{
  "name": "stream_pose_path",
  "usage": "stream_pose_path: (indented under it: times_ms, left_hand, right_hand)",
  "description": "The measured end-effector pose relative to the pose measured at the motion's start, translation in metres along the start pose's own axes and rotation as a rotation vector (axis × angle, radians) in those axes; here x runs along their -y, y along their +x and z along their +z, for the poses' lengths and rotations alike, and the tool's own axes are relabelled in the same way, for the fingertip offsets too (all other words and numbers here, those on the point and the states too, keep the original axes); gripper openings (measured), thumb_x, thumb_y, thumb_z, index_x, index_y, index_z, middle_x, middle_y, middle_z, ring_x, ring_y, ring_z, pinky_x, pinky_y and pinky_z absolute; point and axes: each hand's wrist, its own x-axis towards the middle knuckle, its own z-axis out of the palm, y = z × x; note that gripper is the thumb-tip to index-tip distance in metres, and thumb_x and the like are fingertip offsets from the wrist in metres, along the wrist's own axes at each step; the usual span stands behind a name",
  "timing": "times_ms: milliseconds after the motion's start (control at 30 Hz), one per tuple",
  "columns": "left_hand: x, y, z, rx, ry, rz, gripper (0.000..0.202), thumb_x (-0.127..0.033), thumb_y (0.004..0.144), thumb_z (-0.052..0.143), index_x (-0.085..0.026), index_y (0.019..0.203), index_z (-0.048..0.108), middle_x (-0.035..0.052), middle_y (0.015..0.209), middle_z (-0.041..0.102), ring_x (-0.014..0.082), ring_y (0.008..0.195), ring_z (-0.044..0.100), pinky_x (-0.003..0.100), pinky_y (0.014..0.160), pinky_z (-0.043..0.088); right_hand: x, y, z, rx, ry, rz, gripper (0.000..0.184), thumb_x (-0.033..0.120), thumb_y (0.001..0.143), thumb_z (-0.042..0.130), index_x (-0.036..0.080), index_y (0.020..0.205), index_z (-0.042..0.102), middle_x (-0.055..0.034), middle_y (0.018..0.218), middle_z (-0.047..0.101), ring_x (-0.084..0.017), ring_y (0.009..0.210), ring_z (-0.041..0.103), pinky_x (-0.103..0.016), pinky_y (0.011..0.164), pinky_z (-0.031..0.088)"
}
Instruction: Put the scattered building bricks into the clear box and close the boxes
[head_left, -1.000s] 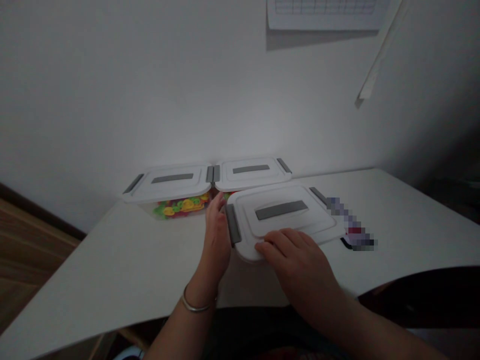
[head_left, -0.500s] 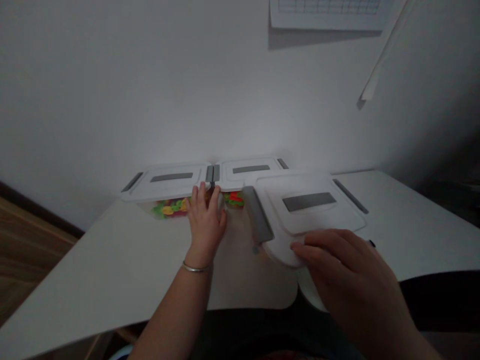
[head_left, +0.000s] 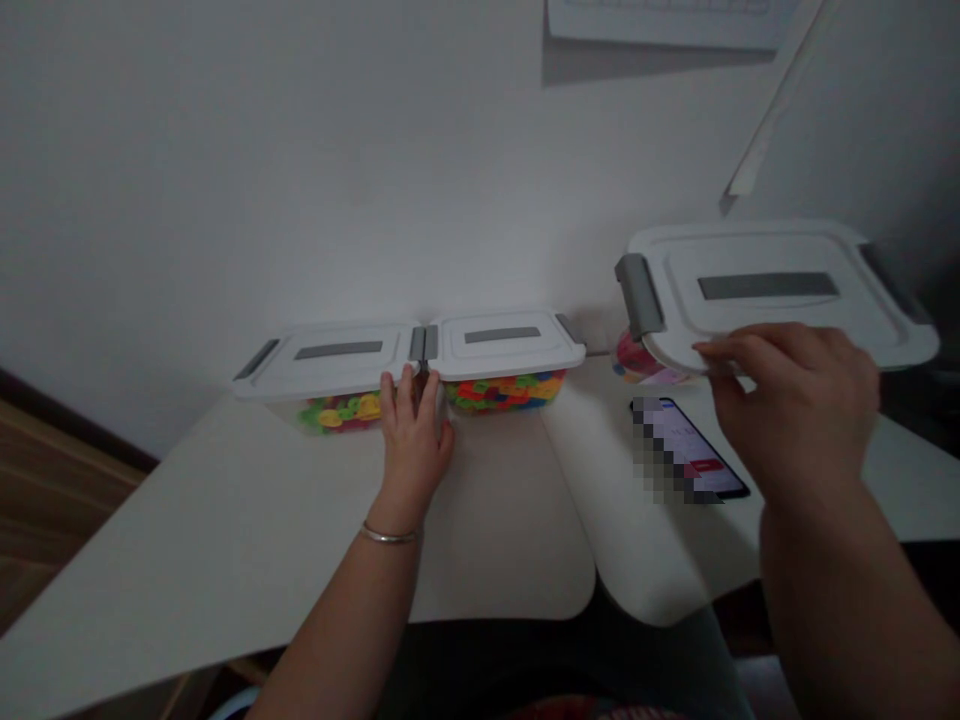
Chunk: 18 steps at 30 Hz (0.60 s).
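Observation:
My right hand point(head_left: 799, 405) pinches the front rim of a white lid point(head_left: 772, 330) with grey side latches and holds it above the table at the right. Below its left latch, pink and blue pieces point(head_left: 637, 358) show behind clear plastic; whether this is joined to the lid I cannot tell. My left hand point(head_left: 411, 425) has its fingers apart, tips at the front where two lidded boxes meet. The left box point(head_left: 337, 360) holds yellow, green and dark red pieces. In the right box point(head_left: 506, 360) are red, orange, green and blue pieces.
A phone point(head_left: 697, 455) with a lit screen lies on the white table point(head_left: 300, 530) at the right. The tabletop has a gap at its front edge. Behind stands a wall, where a paper sheet point(head_left: 667, 20) and a white strip point(head_left: 769, 125) hang.
My right hand has carried the lid up and to the right, uncovering the phone and the front of the right box. My left hand has stayed nearly in place.

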Motion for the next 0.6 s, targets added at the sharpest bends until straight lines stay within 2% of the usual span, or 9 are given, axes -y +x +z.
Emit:
stream_pose_path:
  times_ms: [200, 300, 600]
  left_hand:
    - [-0.001, 0.002, 0.0, -0.006, -0.019, 0.02, 0.078, -0.009, 0.081, 0.062, -0.024, 0.154, 0.039, 0.0146, 0.166, 0.023, 0.0449, 0.154, 0.006, 0.069, 0.121, 0.02]
    - [-0.002, 0.003, -0.001, 0.012, -0.019, 0.024, 0.073, -0.008, 0.083, 0.06, -0.026, 0.152, 0.042, 0.013, 0.166, 0.025, 0.0445, 0.154, 0.006, 0.069, 0.12, 0.022]
    - [-0.003, 0.003, 0.002, 0.033, -0.021, 0.02, 0.073, -0.009, 0.083, 0.061, -0.025, 0.152, 0.043, 0.0128, 0.165, 0.027, 0.0444, 0.154, 0.005, 0.068, 0.121, 0.021]
  right_hand:
    - [-0.021, -0.002, 0.048, 0.135, 0.001, 0.126, 0.015, 0.018, 0.089, 0.06, 0.019, 0.087, 0.075, -0.0105, 0.093, 0.073, -0.027, 0.083, 0.056, -0.037, 0.066, 0.03]
    - [-0.023, -0.005, 0.066, 0.21, 0.007, 0.133, 0.017, 0.018, 0.089, 0.059, 0.019, 0.09, 0.076, -0.0099, 0.094, 0.073, -0.026, 0.083, 0.055, -0.036, 0.066, 0.03]
    - [-0.027, -0.011, 0.109, 0.388, 0.006, 0.089, 0.023, 0.017, 0.09, 0.053, 0.021, 0.094, 0.075, -0.0091, 0.101, 0.073, -0.025, 0.087, 0.058, -0.035, 0.066, 0.028]
